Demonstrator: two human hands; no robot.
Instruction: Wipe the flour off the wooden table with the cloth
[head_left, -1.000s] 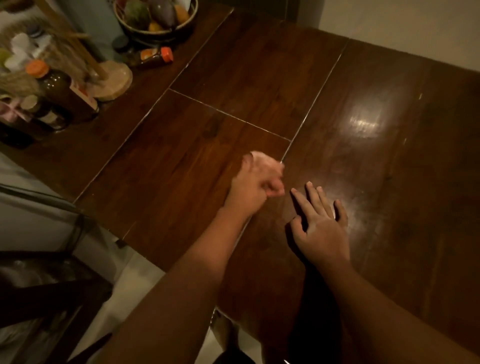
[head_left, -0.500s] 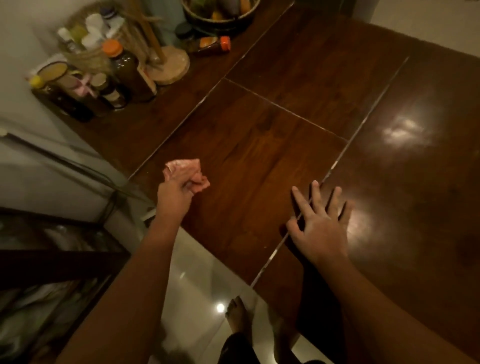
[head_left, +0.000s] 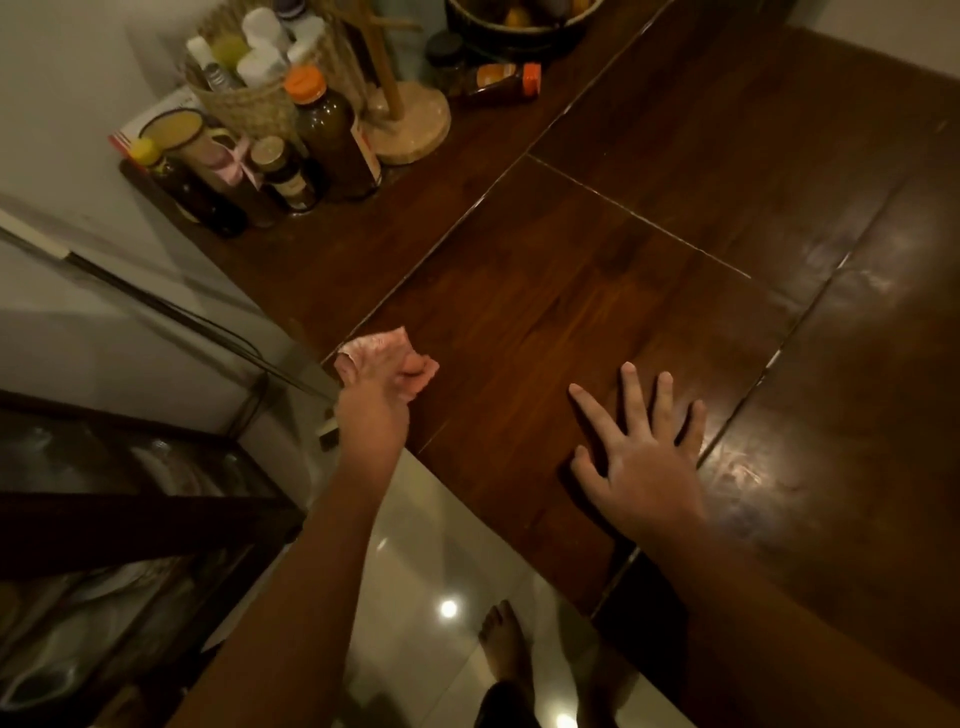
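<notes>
My left hand (head_left: 375, 400) grips a crumpled pink cloth (head_left: 375, 345) at the near left edge of the dark wooden table (head_left: 545, 291). The cloth bunches out above and to the right of my fingers. My right hand (head_left: 641, 457) lies flat on the table with fingers spread, close to the near edge. Faint whitish flour smears (head_left: 737, 475) show in the glare right of that hand, and thin white lines sit in the seams between the boards.
Bottles and jars (head_left: 291, 150), a woven basket (head_left: 249, 98), a wooden stand (head_left: 410, 124) and a fruit bowl (head_left: 519, 26) crowd the table's far left corner. A dark glass cabinet (head_left: 130, 493) stands left of me. My bare foot (head_left: 506, 644) is on the tiled floor.
My left hand has carried the cloth from the table's middle leftward to its near left edge. The right hand has stayed flat on the wood. My view has swung left.
</notes>
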